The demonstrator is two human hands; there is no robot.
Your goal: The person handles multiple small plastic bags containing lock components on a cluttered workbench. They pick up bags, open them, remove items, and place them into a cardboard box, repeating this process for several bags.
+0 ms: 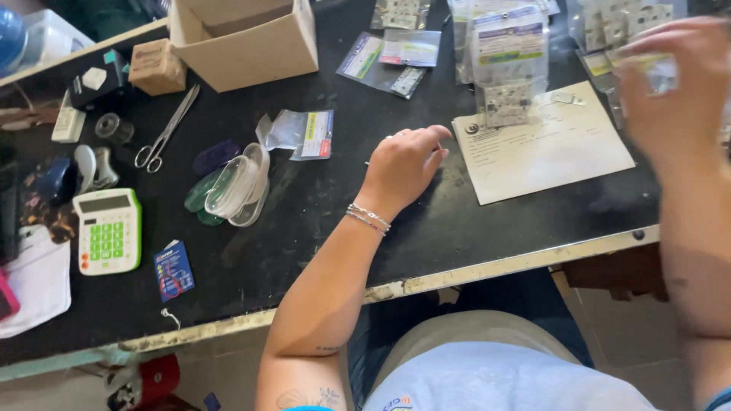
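My left hand (405, 164) rests knuckles-up on the black table (304, 228), fingers curled, just left of a printed paper sheet (544, 144); a thin pin-like object pokes out beside it, and what the fingers enclose is hidden. My right hand (674, 84) is raised and blurred at the right, pinching a small clear plastic packet (661, 72) above the table. Several clear packets of small metal parts (506, 61) lie stacked at the sheet's top edge.
An open cardboard box (244, 38) stands at the back. Scissors (166, 129), clear plastic lids (237, 185), a green and white calculator (108, 230), a small blue card (173, 270), a small brown box (156, 67) and loose packets (301, 133) are spread over the left half.
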